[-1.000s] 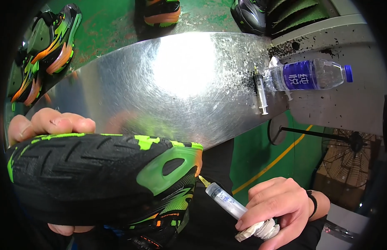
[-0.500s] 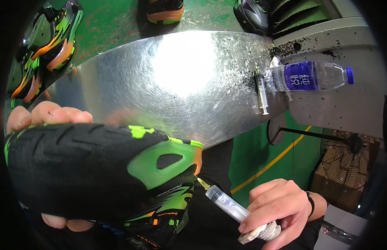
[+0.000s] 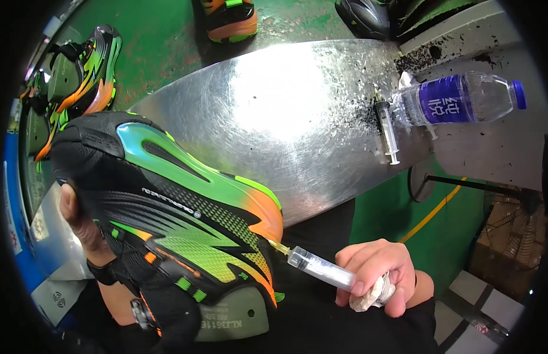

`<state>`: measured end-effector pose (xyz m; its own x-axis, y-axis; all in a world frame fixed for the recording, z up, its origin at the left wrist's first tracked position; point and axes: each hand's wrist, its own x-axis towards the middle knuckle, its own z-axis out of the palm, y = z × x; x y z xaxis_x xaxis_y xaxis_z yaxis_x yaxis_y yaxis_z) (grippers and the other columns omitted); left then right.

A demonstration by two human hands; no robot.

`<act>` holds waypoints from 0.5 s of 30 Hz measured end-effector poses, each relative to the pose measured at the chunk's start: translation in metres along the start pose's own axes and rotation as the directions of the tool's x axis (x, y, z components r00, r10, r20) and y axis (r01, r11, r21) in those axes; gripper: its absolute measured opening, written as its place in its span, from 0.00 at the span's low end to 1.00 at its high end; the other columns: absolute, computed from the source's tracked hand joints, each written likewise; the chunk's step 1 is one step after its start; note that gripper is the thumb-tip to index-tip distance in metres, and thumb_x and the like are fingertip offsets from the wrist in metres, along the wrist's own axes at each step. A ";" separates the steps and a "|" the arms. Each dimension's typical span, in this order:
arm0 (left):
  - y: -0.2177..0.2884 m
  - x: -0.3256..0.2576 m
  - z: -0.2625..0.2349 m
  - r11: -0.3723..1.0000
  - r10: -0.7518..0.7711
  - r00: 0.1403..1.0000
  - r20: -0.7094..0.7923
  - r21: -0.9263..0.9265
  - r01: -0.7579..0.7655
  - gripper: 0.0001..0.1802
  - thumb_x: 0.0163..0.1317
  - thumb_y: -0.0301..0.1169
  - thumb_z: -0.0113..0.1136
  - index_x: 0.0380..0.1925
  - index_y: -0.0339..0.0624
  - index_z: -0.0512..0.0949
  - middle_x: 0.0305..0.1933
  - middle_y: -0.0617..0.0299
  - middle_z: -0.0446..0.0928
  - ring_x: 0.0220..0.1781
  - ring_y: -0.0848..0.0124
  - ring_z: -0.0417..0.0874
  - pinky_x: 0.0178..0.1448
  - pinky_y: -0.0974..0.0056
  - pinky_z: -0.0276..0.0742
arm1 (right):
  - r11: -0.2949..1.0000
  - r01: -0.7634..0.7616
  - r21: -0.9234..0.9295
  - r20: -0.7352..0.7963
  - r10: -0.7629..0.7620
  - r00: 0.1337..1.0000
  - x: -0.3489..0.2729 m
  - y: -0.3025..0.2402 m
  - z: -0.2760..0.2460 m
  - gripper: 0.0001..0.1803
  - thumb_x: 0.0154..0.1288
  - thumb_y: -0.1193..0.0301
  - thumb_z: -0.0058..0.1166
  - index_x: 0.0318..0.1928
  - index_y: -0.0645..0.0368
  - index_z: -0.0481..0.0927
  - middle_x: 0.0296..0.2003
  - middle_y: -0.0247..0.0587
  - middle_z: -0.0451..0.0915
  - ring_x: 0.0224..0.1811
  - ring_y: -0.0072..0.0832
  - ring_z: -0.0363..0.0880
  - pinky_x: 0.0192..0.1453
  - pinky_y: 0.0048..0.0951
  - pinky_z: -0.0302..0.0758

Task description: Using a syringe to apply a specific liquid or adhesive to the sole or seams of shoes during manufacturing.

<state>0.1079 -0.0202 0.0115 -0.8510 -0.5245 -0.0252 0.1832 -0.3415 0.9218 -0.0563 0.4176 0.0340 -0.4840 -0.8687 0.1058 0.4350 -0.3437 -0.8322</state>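
Note:
A black, green and orange sneaker (image 3: 197,218) lies on its side in my grip, sole edge away from me and a grey-green shoe last (image 3: 244,312) in its opening. My left hand (image 3: 85,227) grips it at the toe end; most of its fingers are hidden behind the shoe. My right hand (image 3: 383,265) is closed round a clear syringe (image 3: 318,271) and a crumpled white tissue or cloth (image 3: 377,293). The syringe's yellow needle hub (image 3: 278,247) points at the heel, with the tip at the seam between upper and sole.
Beyond the shoe stretches a scratched metal tabletop (image 3: 197,112). Another syringe (image 3: 387,133) lies at its right, beside a plastic bottle (image 3: 445,99) on its side. More sneakers (image 3: 100,71) stand at the left and one sneaker (image 3: 231,20) at the far edge. A fan (image 3: 512,227) is at right.
The shoe has turned from showing its sole to showing its side, and its toe end has risen. My right hand has shifted slightly left and up, with the needle still at the heel.

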 end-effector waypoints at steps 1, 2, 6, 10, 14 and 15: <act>0.007 0.002 0.010 1.000 -0.025 1.000 -0.014 0.004 0.025 0.31 0.63 0.46 0.52 0.60 0.36 0.67 0.59 0.53 0.72 0.58 0.60 0.74 0.63 0.56 0.69 | 0.999 -0.008 0.037 -0.001 0.008 1.000 0.000 0.001 -0.003 0.31 0.54 0.50 0.64 0.42 0.70 0.80 0.33 0.45 0.82 0.29 0.29 0.73 0.33 0.29 0.68; 0.013 0.002 0.021 0.999 -0.048 0.998 -0.032 0.010 0.048 0.30 0.63 0.46 0.53 0.59 0.37 0.68 0.58 0.54 0.73 0.57 0.60 0.75 0.62 0.57 0.70 | 0.997 -0.016 0.075 0.000 0.016 1.000 0.000 0.002 -0.005 0.31 0.54 0.49 0.64 0.42 0.70 0.80 0.33 0.45 0.82 0.30 0.29 0.73 0.34 0.29 0.68; -0.013 0.020 0.042 0.987 -0.137 0.989 -0.049 -0.087 0.133 0.25 0.64 0.44 0.54 0.55 0.40 0.72 0.54 0.58 0.77 0.52 0.65 0.79 0.58 0.58 0.73 | 0.995 0.019 0.095 -0.048 -0.014 0.999 -0.005 0.012 -0.014 0.31 0.54 0.50 0.64 0.42 0.70 0.80 0.33 0.45 0.82 0.31 0.30 0.74 0.35 0.28 0.69; 0.005 0.008 0.040 0.985 -0.161 0.972 -0.174 0.034 0.170 0.18 0.67 0.40 0.52 0.48 0.40 0.74 0.46 0.61 0.79 0.45 0.69 0.80 0.52 0.61 0.75 | 0.986 0.058 0.156 -0.039 -0.053 0.998 -0.002 0.019 -0.015 0.30 0.53 0.52 0.65 0.43 0.69 0.80 0.36 0.45 0.83 0.32 0.30 0.74 0.35 0.28 0.69; 0.016 -0.013 0.000 0.935 -0.089 0.954 -0.288 0.306 0.180 0.23 0.63 0.41 0.56 0.54 0.39 0.71 0.47 0.57 0.78 0.45 0.69 0.80 0.46 0.63 0.77 | 0.989 0.090 0.118 -0.006 -0.090 0.996 0.004 0.028 -0.020 0.28 0.52 0.53 0.66 0.44 0.65 0.80 0.35 0.52 0.83 0.30 0.32 0.79 0.34 0.28 0.65; 0.017 -0.018 -0.002 0.933 -0.113 0.954 -0.280 0.300 0.198 0.23 0.63 0.41 0.56 0.54 0.38 0.71 0.47 0.57 0.79 0.45 0.69 0.80 0.46 0.63 0.77 | 0.990 0.091 0.104 0.001 -0.091 0.996 0.003 0.028 -0.021 0.28 0.51 0.54 0.68 0.45 0.64 0.80 0.37 0.49 0.84 0.33 0.31 0.80 0.34 0.28 0.65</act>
<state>0.1274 -0.0180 0.0272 -0.6945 -0.6797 -0.2358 -0.1450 -0.1888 0.9712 -0.0612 0.4125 -0.0002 -0.5211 -0.8340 0.1815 0.4659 -0.4562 -0.7582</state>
